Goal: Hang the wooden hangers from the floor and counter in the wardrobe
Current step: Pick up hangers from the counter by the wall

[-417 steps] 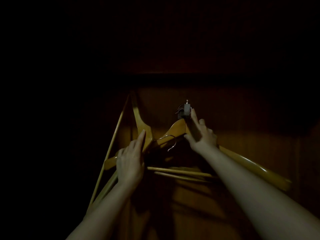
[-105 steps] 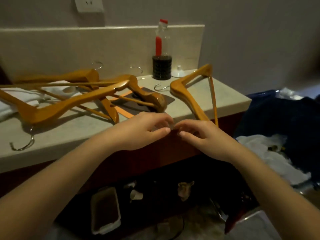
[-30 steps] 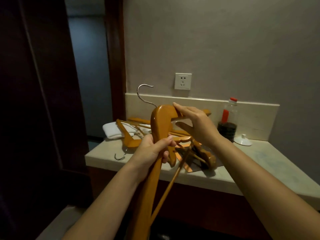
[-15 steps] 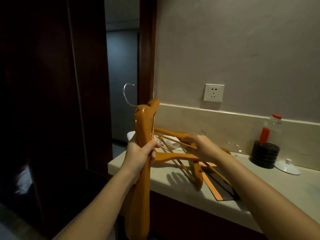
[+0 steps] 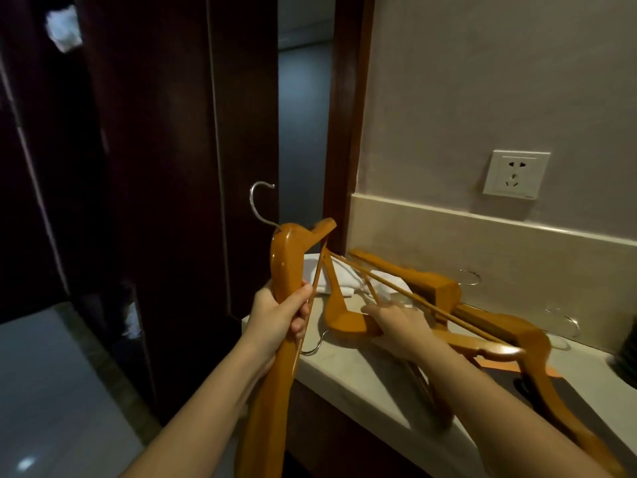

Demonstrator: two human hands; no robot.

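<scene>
Beside the dark wardrobe (image 5: pixel 155 167), at the left end of the stone counter (image 5: pixel 344 377), the left hand (image 5: pixel 275 322) holds one wooden hanger (image 5: pixel 282 263) upright. Its fingers are wrapped round the thick shoulder arm and the thin crossbar together, and the chrome hook (image 5: pixel 256 205) stands free above. The right hand (image 5: pixel 396 322) lies low on the counter with its fingers curled over the arm of a second hanger (image 5: pixel 344 322), whose own hook pokes out over the counter's edge. Behind and to the right of it the remaining hangers (image 5: pixel 444 291) lie in a loose heap, arms and crossbars crossing one another, with two hooks showing against the backsplash. These look like solid, rigid pieces, probably light enough for one hand each. The glossy lacquer suggests they could slip in a loose grip. The thick shoulder or the neck just under the hook seems the sound place to hold, since the slim crossbar looks the weakest part. Because the heap is interlocked, the second hanger probably wants lifting clear rather than dragging, or a hook may catch and pull others off the edge. A folded white towel (image 5: pixel 350 279) sits under the heap's left end, an orange leaflet (image 5: pixel 496 366) lies beneath its right, and a wall socket (image 5: pixel 515 174) is mounted above.
</scene>
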